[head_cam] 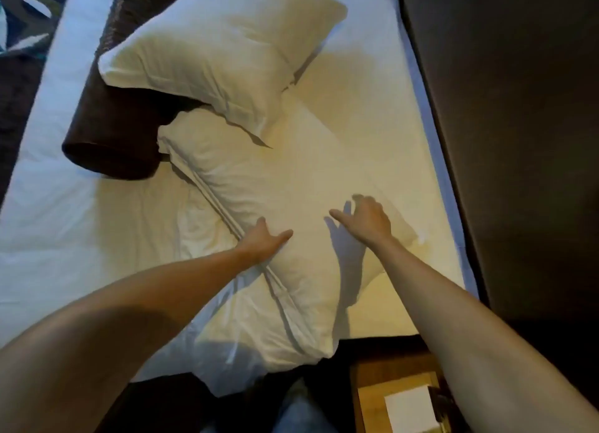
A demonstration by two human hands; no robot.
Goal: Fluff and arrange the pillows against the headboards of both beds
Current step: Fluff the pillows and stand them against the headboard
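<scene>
The step in hand looked like the fluffing and placing of the near pillow [259,225], a white one that lay slanted across the white mattress [382,108], with its lower corner hanging over the near edge of the bed. The left hand [264,243] pressed on the left long edge of this pillow, near the seam; its thumb was stretched out toward the right, and the other fingers were sunk into the fold of the fabric, so I could not tell whether they gripped the seam or only pushed on it. The right hand [366,220] was over the right part of the same pillow with the fingers straight and spread, and its shadow fell on the cloth just beside it; whether it touched the pillow or hung a little above it, the view did not show clearly. A second pillow [220,53] lay farther away, partly on a dark brown bolster [110,134] and partly over the far end of the near pillow. The dark headboard [505,141] ran along the right side of the bed, and neither pillow stood against it yet. In my judgement, the next move called for taking the near pillow by both long sides, shaking it full, and turning it so that it leaned against the headboard.
</scene>
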